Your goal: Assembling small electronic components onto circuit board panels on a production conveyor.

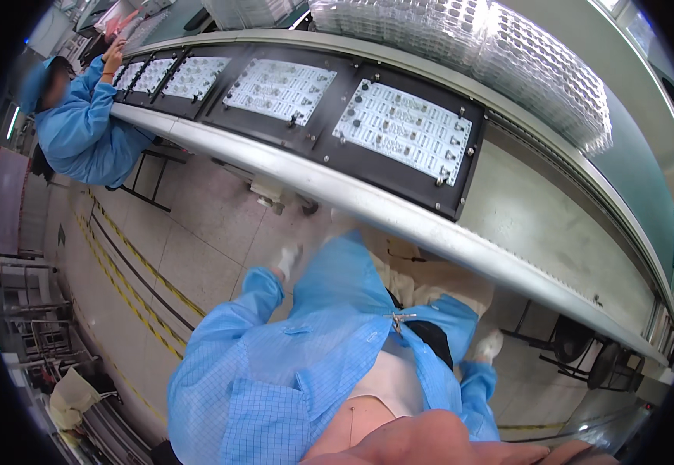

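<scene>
White-gloved left hand and right hand hang low, grip too blurred to tell, apart from a white rectangular circuit board seemingly clipped steady in its black tray.

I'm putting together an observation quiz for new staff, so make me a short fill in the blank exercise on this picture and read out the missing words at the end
1. The white circuit boards lie on carriers coloured ____.
2. From where the camera wearer stands, the clear plastic trays are stacked on the ____ side of the line, not the near side.
3. The co-worker is toward the picture's ____ edge.
4. The wearer's gown is coloured ____.

Missing words: black; far; left; blue.
</scene>
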A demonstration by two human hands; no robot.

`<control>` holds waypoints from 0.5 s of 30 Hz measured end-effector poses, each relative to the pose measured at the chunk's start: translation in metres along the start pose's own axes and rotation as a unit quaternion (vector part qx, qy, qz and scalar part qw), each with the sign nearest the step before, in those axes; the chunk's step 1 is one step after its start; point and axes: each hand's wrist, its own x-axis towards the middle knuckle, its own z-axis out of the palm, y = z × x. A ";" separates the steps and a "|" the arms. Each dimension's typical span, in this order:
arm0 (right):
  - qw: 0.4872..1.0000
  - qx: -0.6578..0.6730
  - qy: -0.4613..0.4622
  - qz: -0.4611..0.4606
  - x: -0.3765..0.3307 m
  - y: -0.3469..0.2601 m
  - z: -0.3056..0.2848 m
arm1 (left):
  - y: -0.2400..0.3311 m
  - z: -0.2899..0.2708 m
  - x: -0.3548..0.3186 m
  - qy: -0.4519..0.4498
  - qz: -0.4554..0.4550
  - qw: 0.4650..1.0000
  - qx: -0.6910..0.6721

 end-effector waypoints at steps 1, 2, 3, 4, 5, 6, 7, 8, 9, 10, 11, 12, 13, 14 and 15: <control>1.000 0.012 -0.008 0.002 0.037 0.030 0.055 | -0.007 0.029 -0.020 0.002 0.061 0.898 0.435; 0.998 0.038 -0.010 -0.040 0.041 0.024 0.069 | -0.018 0.053 -0.052 0.018 -0.008 0.917 0.398; 0.992 0.118 -0.023 -0.045 0.069 0.034 0.070 | -0.048 -0.028 -0.029 -0.178 -0.138 0.925 0.306; 0.983 0.161 -0.036 -0.081 0.086 0.028 0.070 | -0.023 -0.008 -0.010 -0.183 -0.134 0.920 0.321; 0.973 0.204 -0.042 -0.095 0.109 0.020 0.076 | -0.020 -0.008 -0.013 -0.170 -0.130 0.919 0.331; 0.962 0.247 -0.041 -0.110 0.122 0.016 0.087 | -0.028 0.002 -0.019 -0.159 -0.133 0.918 0.339; 0.948 0.291 -0.038 -0.125 0.130 0.012 0.091 | -0.027 0.008 -0.028 -0.145 -0.137 0.916 0.348; 0.931 0.335 -0.036 -0.142 0.137 0.010 0.096 | -0.018 0.008 -0.034 -0.131 -0.141 0.913 0.359; 0.912 0.379 -0.033 -0.155 0.147 0.012 0.108 | -0.008 0.018 -0.038 -0.114 -0.144 0.912 0.367; 0.891 0.419 -0.034 -0.173 0.155 0.008 0.116 | 0.004 0.016 -0.043 -0.103 -0.144 0.909 0.378; 0.870 0.453 -0.031 -0.192 0.159 0.004 0.122 | 0.019 0.027 -0.037 -0.096 -0.146 0.905 0.387; 0.846 0.489 -0.034 -0.210 0.161 0.003 0.127 | 0.033 0.028 -0.039 -0.086 -0.144 0.902 0.399; 0.819 0.523 -0.037 -0.233 0.157 0.003 0.129 | 0.043 0.025 -0.044 -0.079 -0.142 0.896 0.414; 0.790 0.555 -0.042 -0.256 0.151 0.005 0.131 | 0.046 0.032 -0.046 -0.073 -0.139 0.890 0.429; 0.760 0.586 -0.047 -0.277 0.148 0.008 0.138 | 0.053 0.032 -0.049 -0.066 -0.135 0.884 0.443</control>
